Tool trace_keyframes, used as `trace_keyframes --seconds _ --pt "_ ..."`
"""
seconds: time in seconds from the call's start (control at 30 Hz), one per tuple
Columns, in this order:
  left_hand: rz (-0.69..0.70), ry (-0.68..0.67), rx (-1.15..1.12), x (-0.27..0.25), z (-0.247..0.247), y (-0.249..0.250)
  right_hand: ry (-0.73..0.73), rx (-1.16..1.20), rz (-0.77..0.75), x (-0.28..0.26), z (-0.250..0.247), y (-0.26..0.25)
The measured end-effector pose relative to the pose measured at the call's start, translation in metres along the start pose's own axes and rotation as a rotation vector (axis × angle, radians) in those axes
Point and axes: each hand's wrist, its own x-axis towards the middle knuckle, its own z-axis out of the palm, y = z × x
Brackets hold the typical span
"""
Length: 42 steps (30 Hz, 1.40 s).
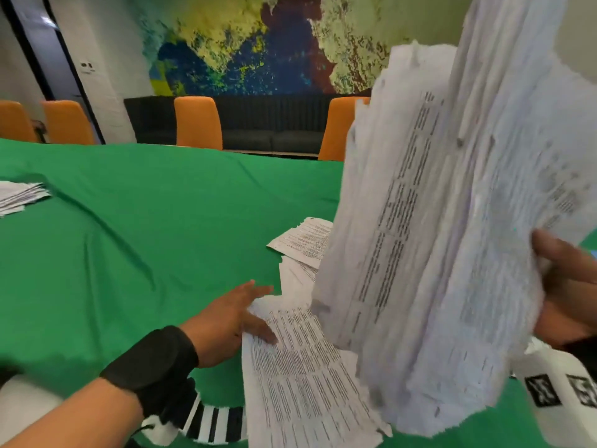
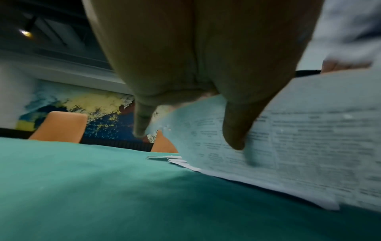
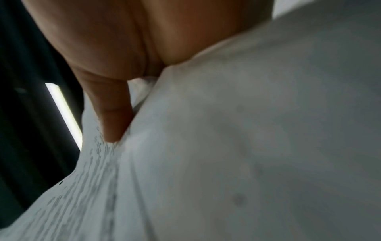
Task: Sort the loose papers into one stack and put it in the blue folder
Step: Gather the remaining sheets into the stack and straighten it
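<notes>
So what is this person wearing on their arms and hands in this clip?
Both hands are bare: no gloves or rings show. The left hand has a wide black wrist strap behind it, above a white device with black stripes. By the right hand sits a white camera housing bearing black square marker tags. No sleeves are visible.

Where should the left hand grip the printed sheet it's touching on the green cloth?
Probably the near-left edge of the printed sheet, from the left. That edge lies free on the green cloth; its right side sits under the stack in the right hand. Left hand thumb is already on top.
</notes>
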Motion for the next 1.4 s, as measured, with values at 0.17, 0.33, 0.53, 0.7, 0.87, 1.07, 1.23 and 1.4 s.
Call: trace_keyframes --seconds 0.17,0.33,0.53,0.7,0.87,1.07,1.23,1.4 --pt "-0.458 0.217 -0.096 0.010 0.009 -0.010 0.152 -0.263 0.148 0.015 -0.002 0.091" --pt "-0.752 0.140 -1.287 0.009 0.005 0.009 0.315 -0.464 0.393 0.012 -0.008 0.131" --pt "-0.465 0.159 -1.626 0.002 0.001 0.034 0.353 -0.384 0.308 0.012 0.001 0.123" --pt "-0.084 0.116 -1.774 0.003 -0.025 0.072 0.404 -0.414 0.169 0.012 0.005 0.121" --pt "0.051 0.192 -1.444 0.019 -0.048 0.103 0.427 -0.388 0.043 0.015 0.002 0.104" --pt "0.197 0.394 -1.235 0.047 -0.065 0.114 0.332 -0.438 -0.185 0.011 0.008 0.068" --pt "0.342 0.475 -1.183 0.073 -0.084 0.129 0.352 -0.642 -0.428 0.009 0.017 0.033" --pt "0.180 0.404 -1.325 0.094 -0.067 0.129 0.379 -0.786 -0.496 0.001 0.009 0.031"
